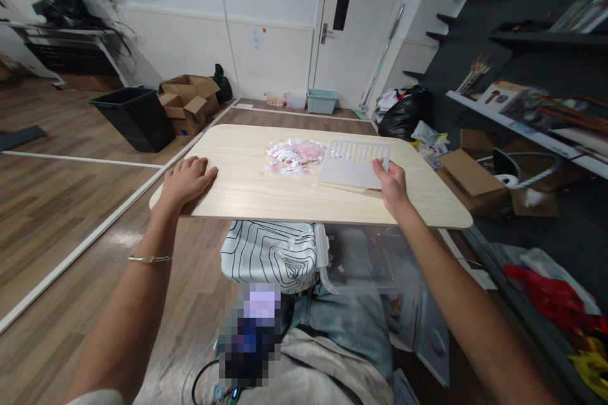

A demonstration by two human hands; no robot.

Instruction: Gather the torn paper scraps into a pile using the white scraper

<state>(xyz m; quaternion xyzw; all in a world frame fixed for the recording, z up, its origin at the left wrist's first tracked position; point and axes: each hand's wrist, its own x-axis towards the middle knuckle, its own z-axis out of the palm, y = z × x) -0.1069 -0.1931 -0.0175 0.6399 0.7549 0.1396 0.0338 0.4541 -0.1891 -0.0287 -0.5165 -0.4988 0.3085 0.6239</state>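
My left hand (187,181) rests on the left end of the pale wooden tabletop (237,193), fingers stretched out and holding nothing. In my right hand (392,185) is a white plastic panel (354,172) with a row of slots along its far side, gripped at its right edge, thumb on top. The panel is low over the tabletop or partly touching it; I cannot tell which. Just left of it lies a loose heap of white and pink paper scraps (297,152). Below the table's near edge, a clear plastic box (370,266) sits by my legs.
A patterned cushioned seat (268,253) is under the near edge. A black bin (135,117) and cardboard boxes (187,101) stand at the left back. An open carton (479,171) and dark shelving (527,69) line the right. A blue-green basket (322,101) is by the door.
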